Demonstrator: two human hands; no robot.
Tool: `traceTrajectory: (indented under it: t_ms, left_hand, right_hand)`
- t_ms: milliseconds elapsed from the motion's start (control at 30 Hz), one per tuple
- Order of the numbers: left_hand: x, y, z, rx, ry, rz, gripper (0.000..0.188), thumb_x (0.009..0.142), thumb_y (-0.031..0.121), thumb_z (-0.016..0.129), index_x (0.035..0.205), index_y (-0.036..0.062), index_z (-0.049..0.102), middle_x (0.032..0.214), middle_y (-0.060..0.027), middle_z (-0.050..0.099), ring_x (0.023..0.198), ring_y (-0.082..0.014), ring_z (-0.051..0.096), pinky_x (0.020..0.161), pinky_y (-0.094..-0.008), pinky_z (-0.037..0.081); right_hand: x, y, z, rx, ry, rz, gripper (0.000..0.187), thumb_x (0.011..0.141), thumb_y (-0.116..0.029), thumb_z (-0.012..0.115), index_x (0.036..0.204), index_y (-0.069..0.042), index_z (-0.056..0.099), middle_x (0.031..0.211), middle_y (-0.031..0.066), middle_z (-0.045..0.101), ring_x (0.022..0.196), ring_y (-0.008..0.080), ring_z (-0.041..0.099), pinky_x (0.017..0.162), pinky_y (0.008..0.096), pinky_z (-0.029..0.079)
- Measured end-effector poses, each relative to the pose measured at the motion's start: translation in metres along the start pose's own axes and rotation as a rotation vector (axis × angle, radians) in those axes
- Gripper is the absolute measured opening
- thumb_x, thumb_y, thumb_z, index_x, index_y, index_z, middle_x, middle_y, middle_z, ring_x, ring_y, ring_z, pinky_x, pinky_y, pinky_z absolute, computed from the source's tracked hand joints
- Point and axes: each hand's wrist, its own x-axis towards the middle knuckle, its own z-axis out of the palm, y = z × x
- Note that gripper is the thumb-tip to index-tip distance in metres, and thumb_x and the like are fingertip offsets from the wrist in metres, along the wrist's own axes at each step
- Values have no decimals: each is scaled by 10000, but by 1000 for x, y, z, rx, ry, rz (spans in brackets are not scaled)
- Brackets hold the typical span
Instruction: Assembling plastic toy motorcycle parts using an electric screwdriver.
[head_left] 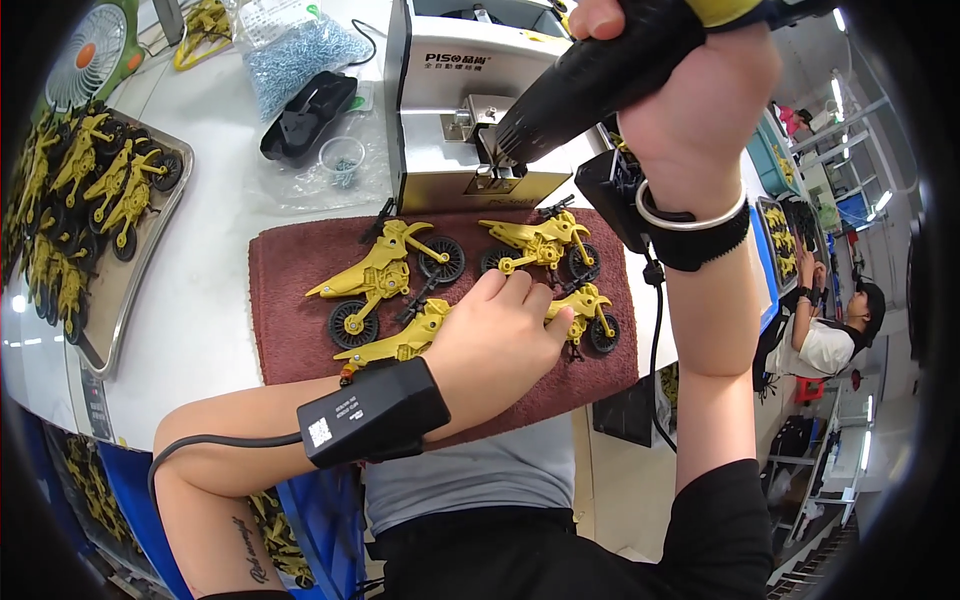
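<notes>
My right hand [705, 105] is wrapped round a black and yellow electric screwdriver [600, 75], its nose down at the metal outlet of a screw feeder [440, 165]. The bit is hidden there. My left hand [500, 340] is closed over a yellow toy motorcycle [585, 300] at the lower right of a brown towel [285, 300]; the palm and curled fingers hide its rear. Against that hand's wrist side lies another toy motorcycle [400, 335]. Two more, a larger-looking toy motorcycle [380, 265] and a toy motorcycle [540, 240], lie on their sides farther back.
A metal tray [150, 250] heaped with toy motorcycles stands at left, near a green fan [90, 55]. Behind the towel are a bag of screws [290, 70], a black case [310, 115] and a small clear cup [342, 155]. A cable hangs from my right wrist; another person [825, 330] sits far right.
</notes>
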Motion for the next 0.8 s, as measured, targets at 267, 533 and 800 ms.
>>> traceTrajectory:
  t_ms: [267,533,800]
  left_hand:
    - [0,1,2,4,43,20,333,725,151,548,1045,62,576,865,-63,529,803,-206,499,716,-310,385]
    - [0,4,0,-19,68,-21,319,707,182,618,1006,72,617,868,-64,542,800,-203,500,685,-312,381]
    - [0,1,-3,-26,-19,-19,330,724,198,642,1026,67,612,914,-73,545,824,-209,495,696,-319,370]
  right_hand:
    - [-1,0,-28,233,-403,-100,578,833,-417,532,1164,48,442,817,99,554,571,211,580,574,297,529]
    - [-80,-90,-52,-119,-160,109,224,804,-184,553,898,-68,387,765,42,428,582,128,446,633,295,333]
    - [-123,-106,-75,-236,-15,111,281,774,-182,626,892,-58,403,733,58,461,537,161,483,575,317,369]
